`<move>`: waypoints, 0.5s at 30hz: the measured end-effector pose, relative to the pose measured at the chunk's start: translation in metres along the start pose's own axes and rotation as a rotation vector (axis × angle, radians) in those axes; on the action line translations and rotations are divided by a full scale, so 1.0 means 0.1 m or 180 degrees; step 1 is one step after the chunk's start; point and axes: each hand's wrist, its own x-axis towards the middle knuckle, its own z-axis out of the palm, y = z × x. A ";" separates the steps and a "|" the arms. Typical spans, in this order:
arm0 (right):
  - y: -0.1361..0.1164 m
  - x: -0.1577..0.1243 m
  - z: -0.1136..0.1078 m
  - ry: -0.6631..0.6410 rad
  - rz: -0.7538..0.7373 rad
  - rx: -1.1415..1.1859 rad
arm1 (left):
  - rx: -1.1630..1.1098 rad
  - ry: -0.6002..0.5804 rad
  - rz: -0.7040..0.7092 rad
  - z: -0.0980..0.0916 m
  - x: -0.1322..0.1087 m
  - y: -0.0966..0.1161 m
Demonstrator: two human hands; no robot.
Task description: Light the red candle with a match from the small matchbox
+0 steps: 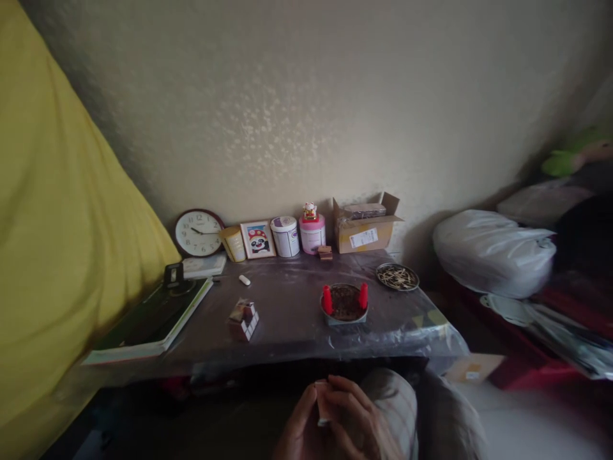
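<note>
Both hands are closed on a small box point(322, 412), which is in front of the front edge of the desk point(282, 306) and lower than its top. The left hand point(297, 425) holds it from the left side; the right hand point(366, 421) has its fingers bent over the other side and covers a part of it.

On the desk, near the front edge, there is a bowl point(345, 318) with dark soil, and two red pieces point(327, 299) stand in it, one at each side. A plate point(416, 287) of thin sticks point(397, 276) lies by the right edge, toward the back corner. A cube point(245, 319) sits near the front edge, left of the bowl. A book point(158, 316) lies along the left edge. At the back edge stand a clock point(197, 232), a cup point(233, 244), a picture point(258, 241), two tins point(286, 237) and an open carton point(342, 239).
</note>
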 end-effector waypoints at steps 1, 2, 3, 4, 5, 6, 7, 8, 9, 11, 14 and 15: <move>-0.02 -0.01 0.00 0.0019 -0.0005 0.0031 | 0.0028 -0.0008 -0.0001 0.00 -0.01 0.00; -0.03 -0.02 0.00 0.0031 -0.0011 0.0058 | 0.0046 -0.0023 0.0000 0.00 -0.02 0.00; -0.05 -0.02 0.00 0.0033 -0.0009 0.0070 | 0.0062 -0.0039 0.0003 0.00 -0.02 -0.01; -0.06 -0.03 0.00 0.0035 0.0006 0.0069 | 0.0081 -0.0053 0.0003 -0.01 -0.03 -0.01; -0.07 -0.04 0.00 0.0048 0.0017 0.0060 | 0.0098 -0.0063 -0.0005 -0.02 -0.03 -0.02; -0.08 -0.04 0.00 0.0078 0.0011 0.0052 | 0.0107 -0.0067 -0.0013 -0.03 -0.03 -0.03; -0.09 -0.05 0.00 0.0103 0.0002 0.0040 | 0.0113 -0.0069 -0.0012 -0.04 -0.03 -0.04; -0.09 -0.06 0.00 0.0123 -0.0009 0.0017 | 0.0114 -0.0072 -0.0014 -0.05 -0.03 -0.04; -0.10 -0.07 -0.01 0.0129 -0.0013 -0.0013 | 0.0113 -0.0083 -0.0018 -0.06 -0.03 -0.05; -0.10 -0.10 -0.01 0.0114 -0.0046 -0.0062 | 0.0108 -0.0154 -0.0036 -0.08 -0.04 -0.07; -0.11 -0.14 -0.01 0.0134 -0.0070 -0.0050 | 0.0119 -0.0338 -0.0044 -0.10 -0.04 -0.09; -0.11 -0.15 -0.01 0.0145 -0.0060 -0.0042 | 0.0137 -0.0385 -0.0029 -0.10 -0.03 -0.10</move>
